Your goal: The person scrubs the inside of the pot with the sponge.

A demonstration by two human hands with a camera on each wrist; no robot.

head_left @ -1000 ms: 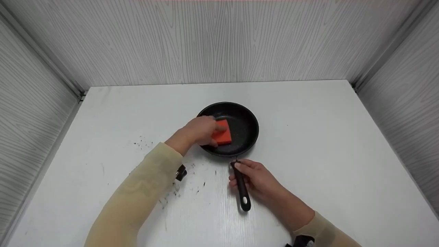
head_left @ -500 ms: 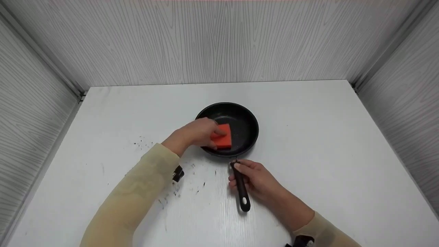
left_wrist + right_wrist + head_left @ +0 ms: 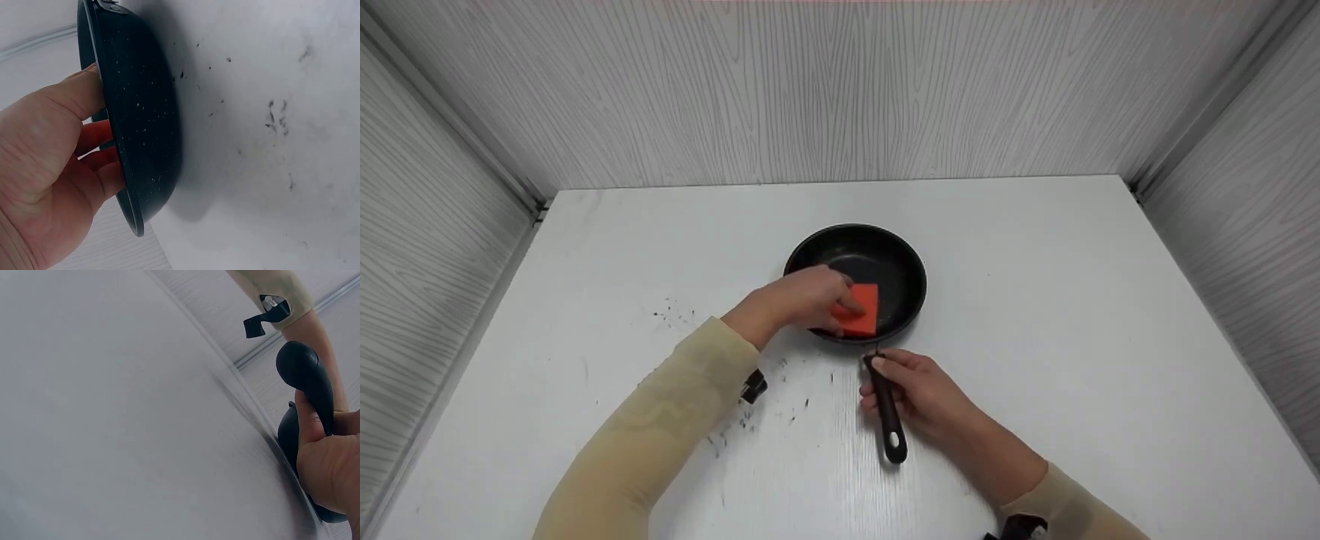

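Note:
A black frying pan (image 3: 896,262) sits on the white table, its handle (image 3: 891,420) pointing toward the person. My left hand (image 3: 810,296) reaches over the pan's left rim and grips a flat orange-red sponge (image 3: 866,304) against the near part of the pan's inside. In the left wrist view, the speckled outer wall of the pan (image 3: 143,107) hides the sponge and the fingertips of the left hand (image 3: 56,140). My right hand (image 3: 922,390) holds the handle close to the pan, thumb on top. The right wrist view shows the handle's rounded end (image 3: 298,363) sticking out past the right hand (image 3: 329,467).
Dark crumbs or smudges (image 3: 746,420) are scattered on the white table (image 3: 1072,337) left of the handle, with more specks (image 3: 671,311) farther left. Wood-grain panels (image 3: 840,90) stand behind the table and along both sides.
The left hand has slid the sponge toward the near side of the pan and slightly right. The pan shifts barely, and the right hand keeps its place on the handle.

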